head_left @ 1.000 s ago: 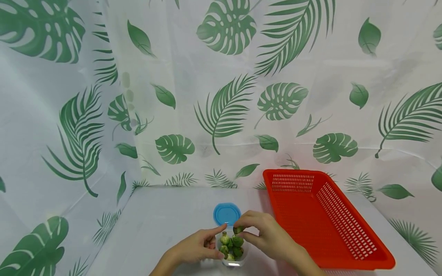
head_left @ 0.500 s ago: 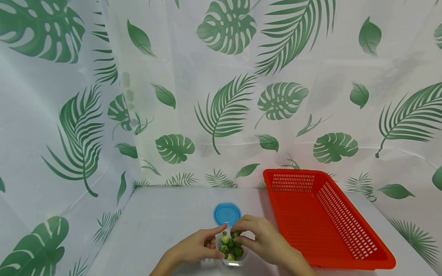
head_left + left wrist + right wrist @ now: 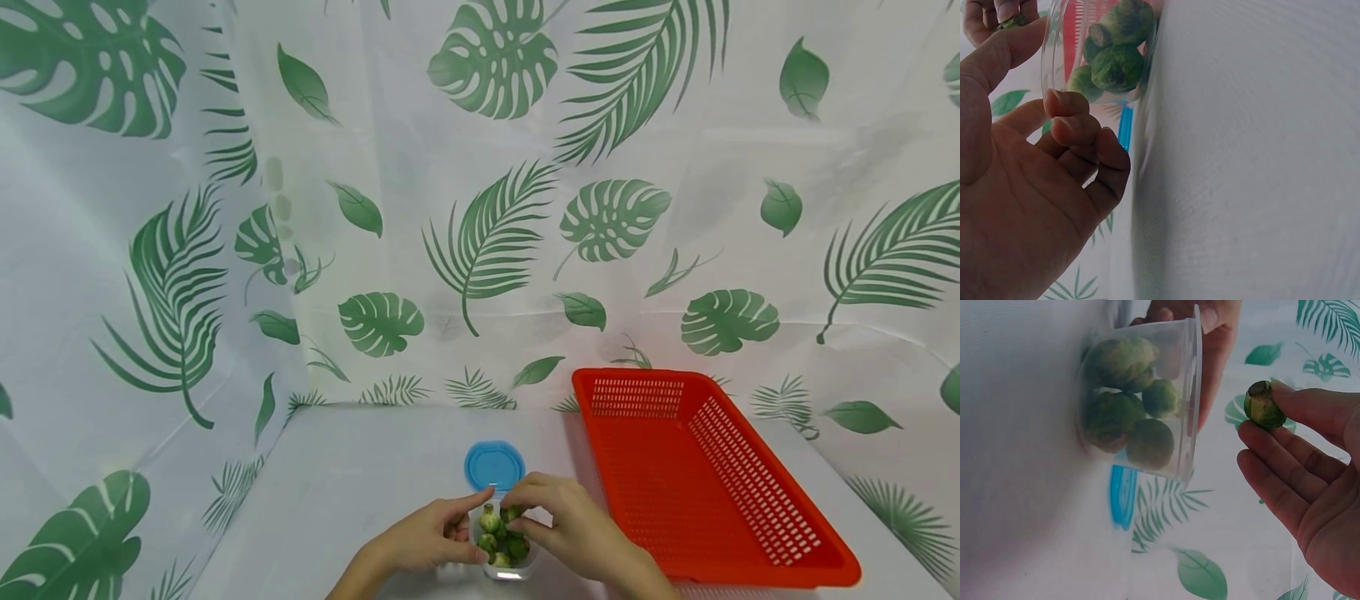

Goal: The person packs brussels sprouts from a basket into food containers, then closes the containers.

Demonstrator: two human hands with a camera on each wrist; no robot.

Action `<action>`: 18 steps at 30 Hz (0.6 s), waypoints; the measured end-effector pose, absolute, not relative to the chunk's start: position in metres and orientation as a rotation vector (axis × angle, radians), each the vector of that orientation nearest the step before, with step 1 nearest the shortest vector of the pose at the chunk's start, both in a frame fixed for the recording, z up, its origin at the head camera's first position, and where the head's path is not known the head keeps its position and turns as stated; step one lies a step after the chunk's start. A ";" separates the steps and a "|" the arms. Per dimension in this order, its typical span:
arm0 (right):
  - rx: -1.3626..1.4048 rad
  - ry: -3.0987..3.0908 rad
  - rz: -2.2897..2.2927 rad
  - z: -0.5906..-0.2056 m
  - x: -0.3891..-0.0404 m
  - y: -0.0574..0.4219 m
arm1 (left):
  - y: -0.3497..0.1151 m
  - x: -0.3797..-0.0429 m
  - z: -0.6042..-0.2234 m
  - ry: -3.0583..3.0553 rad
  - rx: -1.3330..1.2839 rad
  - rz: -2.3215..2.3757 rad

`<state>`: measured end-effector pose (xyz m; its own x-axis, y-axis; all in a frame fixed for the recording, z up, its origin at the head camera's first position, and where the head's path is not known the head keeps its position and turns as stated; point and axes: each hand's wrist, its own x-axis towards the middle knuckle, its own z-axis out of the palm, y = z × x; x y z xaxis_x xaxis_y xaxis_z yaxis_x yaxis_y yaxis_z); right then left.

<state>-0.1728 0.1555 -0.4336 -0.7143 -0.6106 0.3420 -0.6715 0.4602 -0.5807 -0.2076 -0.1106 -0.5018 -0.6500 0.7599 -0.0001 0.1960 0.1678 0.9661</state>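
Note:
A clear plastic tub [image 3: 510,573] stands on the white table and holds several Brussels sprouts [image 3: 1110,419]. My left hand [image 3: 431,533] holds the tub from its left side, with thumb and forefinger spread around the rim; its other fingers are curled beside the wall [image 3: 1054,187]. Above the tub's mouth, my right hand [image 3: 573,525] pinches one Brussels sprout [image 3: 1263,406] between thumb and fingers. The right wrist view shows that sprout apart from the rim, cut end visible. My right fingertips partly cover it in the head view.
A blue lid [image 3: 493,463] lies on the table just behind the tub. To the right is a large red perforated basket [image 3: 645,467]. A white sheet [image 3: 465,250] printed with green leaves hangs at the back and sides.
My right hand has moved left and slightly nearer, bringing the pinched sprout over the tub. My left hand and the tub have stayed in place.

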 end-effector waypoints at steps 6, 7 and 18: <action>1.141 -2.626 1.088 -0.437 -0.173 0.155 | -0.110 -0.206 -0.499 1.956 0.882 1.506; 1.139 -2.631 1.085 -0.438 -0.173 0.155 | -0.110 -0.206 -0.499 1.957 0.881 1.506; 1.116 -2.692 1.058 -0.444 -0.176 0.153 | -0.110 -0.205 -0.497 1.964 0.885 1.501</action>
<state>-0.1760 0.1531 -0.4440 -0.7401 -0.6105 0.2819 -0.6390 0.5080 -0.5776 -0.2055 -0.1103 -0.4973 -0.6574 0.7535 -0.0092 0.1892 0.1768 0.9659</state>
